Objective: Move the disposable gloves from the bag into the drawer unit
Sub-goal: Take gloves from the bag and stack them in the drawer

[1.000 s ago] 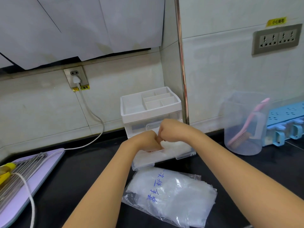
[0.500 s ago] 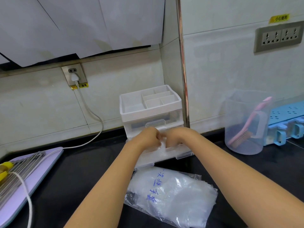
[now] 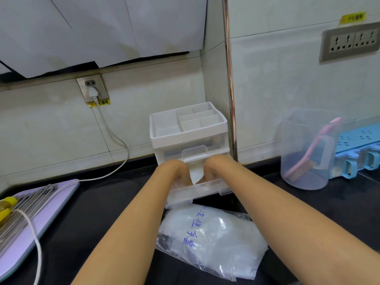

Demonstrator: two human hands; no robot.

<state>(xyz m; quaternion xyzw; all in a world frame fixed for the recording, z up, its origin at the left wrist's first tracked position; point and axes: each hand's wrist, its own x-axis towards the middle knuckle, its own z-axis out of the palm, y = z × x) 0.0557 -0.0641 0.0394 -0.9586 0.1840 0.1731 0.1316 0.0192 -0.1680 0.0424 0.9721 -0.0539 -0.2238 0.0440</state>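
Pressing a wad of disposable gloves (image 3: pixel 195 174) into the pulled-out bottom drawer (image 3: pixel 197 191) of the drawer unit (image 3: pixel 188 138).

Reaching in with left hand (image 3: pixel 176 171) and right hand (image 3: pixel 214 169) side by side, knuckles up, fingers turned down and mostly hidden, so cannot tell how far curled or whether gripping. Wedged between them, touching both: the white wad, equally near either. Back toward the body, below both wrists: the glove bag (image 3: pixel 211 241), flat, long axis slanting left-far to right-near, closer to the right forearm, probably that hand's pick.
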